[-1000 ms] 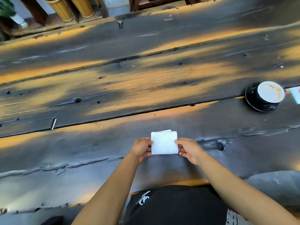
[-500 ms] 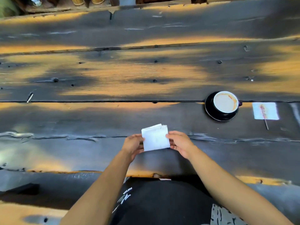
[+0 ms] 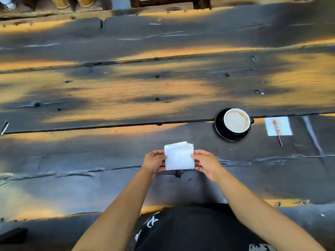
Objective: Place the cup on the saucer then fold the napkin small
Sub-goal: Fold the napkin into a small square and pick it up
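Weathered dark planks (image 3: 112, 95), worn to orange in streaks and dotted with bolt heads, make up the long table that fills the view, with bamboo-coloured posts (image 3: 59, 1) just visible beyond its far edge on the left.

Near the middle of the table, close to the near edge, the left hand (image 3: 154, 163) grips the left edge of the white napkin (image 3: 179, 157), fingers curled under it and thumb on top. The napkin is already folded into a compact square, its layered edges fanning slightly at the far side. It seems to be lifted a little off the wood, though I cannot be sure. The right hand (image 3: 205, 163) mirrors the left, pinching the right edge with the thumb over the top face. So the napkin sits squarely between the two hands, held on opposite sides, which looks like the grip for squaring up the layers or bringing one half over for another fold.

Farther right and a little farther off, the black cup (image 3: 236, 122), holding milky coffee with a brown ring at its rim, stands on the black saucer (image 3: 222, 133), so that part of the job appears done. Right again, well apart from the hands, a white paper slip (image 3: 282, 126) lies flat with a thin stick (image 3: 279, 140) across it, stained reddish.
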Motion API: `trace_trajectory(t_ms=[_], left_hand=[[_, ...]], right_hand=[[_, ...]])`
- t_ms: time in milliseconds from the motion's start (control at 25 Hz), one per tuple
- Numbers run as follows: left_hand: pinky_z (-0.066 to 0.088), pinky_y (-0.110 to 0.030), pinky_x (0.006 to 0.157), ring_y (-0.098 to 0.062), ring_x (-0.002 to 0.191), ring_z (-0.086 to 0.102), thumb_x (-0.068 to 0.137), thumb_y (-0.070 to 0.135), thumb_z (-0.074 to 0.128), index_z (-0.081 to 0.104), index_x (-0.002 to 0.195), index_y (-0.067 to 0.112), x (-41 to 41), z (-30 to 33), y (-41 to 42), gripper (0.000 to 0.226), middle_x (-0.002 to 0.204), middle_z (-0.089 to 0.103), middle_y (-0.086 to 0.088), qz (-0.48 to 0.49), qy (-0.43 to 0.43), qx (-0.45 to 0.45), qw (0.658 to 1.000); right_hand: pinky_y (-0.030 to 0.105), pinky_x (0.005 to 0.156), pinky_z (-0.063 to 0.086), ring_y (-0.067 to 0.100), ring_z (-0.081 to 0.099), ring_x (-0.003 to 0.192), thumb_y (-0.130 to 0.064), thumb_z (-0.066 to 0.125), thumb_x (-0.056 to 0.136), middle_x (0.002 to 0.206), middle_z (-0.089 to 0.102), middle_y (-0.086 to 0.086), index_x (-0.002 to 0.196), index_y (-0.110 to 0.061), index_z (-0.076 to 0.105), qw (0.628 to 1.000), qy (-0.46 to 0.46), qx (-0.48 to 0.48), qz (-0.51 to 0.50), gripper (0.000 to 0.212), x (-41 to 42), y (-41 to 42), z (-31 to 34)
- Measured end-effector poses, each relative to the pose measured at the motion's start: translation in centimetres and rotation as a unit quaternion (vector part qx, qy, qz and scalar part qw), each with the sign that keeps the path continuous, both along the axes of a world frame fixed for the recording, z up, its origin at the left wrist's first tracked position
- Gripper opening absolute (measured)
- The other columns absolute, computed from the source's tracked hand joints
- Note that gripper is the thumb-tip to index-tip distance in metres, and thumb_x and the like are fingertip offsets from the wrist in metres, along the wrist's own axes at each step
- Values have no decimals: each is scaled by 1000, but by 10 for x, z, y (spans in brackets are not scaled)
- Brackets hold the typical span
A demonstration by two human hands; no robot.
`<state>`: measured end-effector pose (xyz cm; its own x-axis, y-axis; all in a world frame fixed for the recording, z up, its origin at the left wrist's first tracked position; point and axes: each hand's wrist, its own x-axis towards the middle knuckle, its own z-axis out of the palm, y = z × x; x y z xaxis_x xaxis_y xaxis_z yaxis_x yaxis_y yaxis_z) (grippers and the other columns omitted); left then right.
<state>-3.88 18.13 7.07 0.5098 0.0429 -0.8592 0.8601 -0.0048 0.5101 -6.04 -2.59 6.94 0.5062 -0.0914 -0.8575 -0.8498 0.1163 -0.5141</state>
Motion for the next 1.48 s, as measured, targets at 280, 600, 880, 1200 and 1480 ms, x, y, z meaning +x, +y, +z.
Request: trace_trajectory(t_ms=[280,600,880,1200,1480], left_hand=[[60,-36,65,-26,76,70,95,-4,55,61,96,11,22,-12,-11,16,96,73,-13,-47,14,1,999],[59,-37,69,-26,75,68,96,-4,56,60,97,11,10,-1,-53,15,97,70,-15,-3,8,24,1000],[56,-26,50,-17,59,70,93,-1,61,63,102,2,8,8,-96,9,86,71,-12,73,-3,93,993],[58,-35,89,-24,92,70,91,12,67,75,104,10,69,-16,-111,15,96,75,-5,43,-50,177,982],[57,-39,96,-22,96,73,89,14,69,79,100,17,123,-38,-108,15,94,76,0,6,-89,195,977]], right_hand=[[30,74,46,20,64,82,-12,60,95,93,73,3,107,-17,68,999,16,-25,-22,15,6,-11,-14],[32,76,51,21,65,85,-13,59,97,103,74,7,110,-15,69,999,12,-16,43,17,12,-52,-22],[32,72,50,16,58,80,-12,60,94,89,68,0,108,-12,74,986,-76,-81,125,19,26,-86,-16],[31,53,30,22,41,59,-14,52,89,53,48,-3,56,-17,40,954,-92,-215,187,36,78,-78,-8],[32,68,39,33,60,88,-15,51,88,99,67,14,93,-4,61,937,-95,-241,236,15,121,-61,-19]])
